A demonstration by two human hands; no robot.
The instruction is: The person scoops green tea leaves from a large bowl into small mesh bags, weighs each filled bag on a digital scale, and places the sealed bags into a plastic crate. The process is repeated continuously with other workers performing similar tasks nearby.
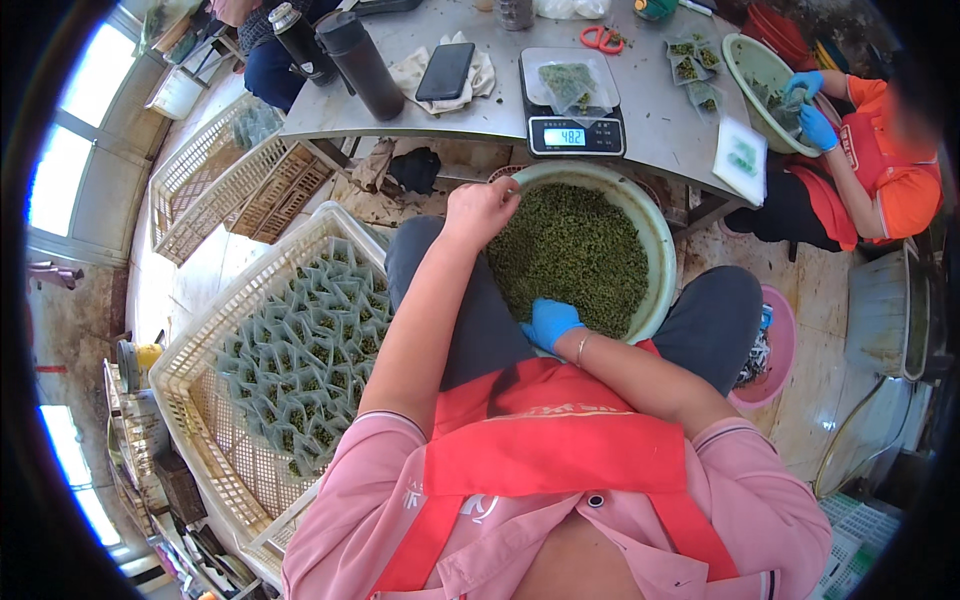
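Observation:
A wide pale green basin rests on my lap, full of loose green dried leaves. My bare left hand is closed at the basin's far left rim, touching the leaves; whether it holds any is hidden. My right hand, in a blue glove, presses against the near rim of the basin with fingers curled. On the metal table ahead, a digital scale carries a clear pouch of leaves on its tray.
A cream plastic crate at my left holds several filled pouches. Empty crates lie beyond it. A phone, dark flasks, scissors sit on the table. Another person's blue-gloved hands work at a green bowl. A pink tub stands at my right.

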